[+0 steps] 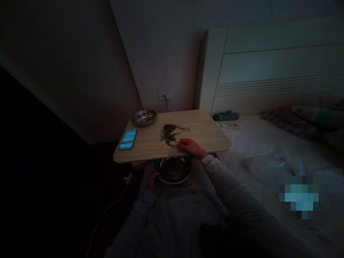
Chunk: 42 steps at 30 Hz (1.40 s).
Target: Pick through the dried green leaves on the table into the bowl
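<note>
A metal bowl sits at my lap, just below the table's near edge. My left hand grips its left rim, with the thumb over the edge. Over the wooden table top, my right hand rests with curled fingers, its fingertips at the near side of a scattered pile of small greenish grains. Whatever those fingertips may pinch is too dark and small to make out. Loose grains spread left and right of the pile.
On the small table, a second metal bowl stands at the back left and a lit phone lies at the left edge. To the right, a bed holds a green bottle and a remote control. A cable hangs at left.
</note>
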Each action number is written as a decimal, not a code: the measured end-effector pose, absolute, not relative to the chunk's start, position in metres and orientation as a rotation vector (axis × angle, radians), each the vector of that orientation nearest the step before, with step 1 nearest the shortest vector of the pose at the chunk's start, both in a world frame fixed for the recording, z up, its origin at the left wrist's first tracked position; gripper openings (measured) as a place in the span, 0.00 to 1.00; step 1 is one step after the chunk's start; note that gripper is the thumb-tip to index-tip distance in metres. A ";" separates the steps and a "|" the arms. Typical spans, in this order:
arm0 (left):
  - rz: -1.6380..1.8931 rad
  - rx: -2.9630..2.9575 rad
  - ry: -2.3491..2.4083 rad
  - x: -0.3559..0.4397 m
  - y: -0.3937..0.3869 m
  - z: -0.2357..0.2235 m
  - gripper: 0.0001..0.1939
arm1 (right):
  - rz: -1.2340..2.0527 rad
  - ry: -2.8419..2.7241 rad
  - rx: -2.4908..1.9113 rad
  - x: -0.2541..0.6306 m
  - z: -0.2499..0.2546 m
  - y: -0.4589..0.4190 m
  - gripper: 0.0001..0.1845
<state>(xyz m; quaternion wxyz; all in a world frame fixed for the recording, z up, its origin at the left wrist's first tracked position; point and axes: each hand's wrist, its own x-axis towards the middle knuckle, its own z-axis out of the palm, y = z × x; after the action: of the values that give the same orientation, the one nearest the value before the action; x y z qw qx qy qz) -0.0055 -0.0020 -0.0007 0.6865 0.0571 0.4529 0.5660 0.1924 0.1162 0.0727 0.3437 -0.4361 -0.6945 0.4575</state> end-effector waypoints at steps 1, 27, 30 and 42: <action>1.275 0.134 1.011 -0.005 -0.002 0.000 0.09 | 1.207 -1.773 -1.114 0.193 0.073 0.117 0.08; 1.223 0.340 0.985 0.000 -0.006 0.003 0.09 | 0.768 -1.715 -1.354 0.222 0.071 0.131 0.09; 1.210 0.319 0.978 0.000 -0.006 0.003 0.11 | 0.792 -1.707 -1.325 0.223 0.070 0.131 0.09; 1.183 0.225 1.030 -0.002 -0.005 -0.003 0.11 | 0.776 -1.707 -1.309 0.224 0.067 0.133 0.09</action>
<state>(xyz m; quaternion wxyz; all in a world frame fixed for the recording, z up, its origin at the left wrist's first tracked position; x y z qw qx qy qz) -0.0017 -0.0052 -0.0027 0.7024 0.1010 0.4627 0.5314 0.2235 0.1325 0.0671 0.4143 -0.5209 -0.6794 0.3089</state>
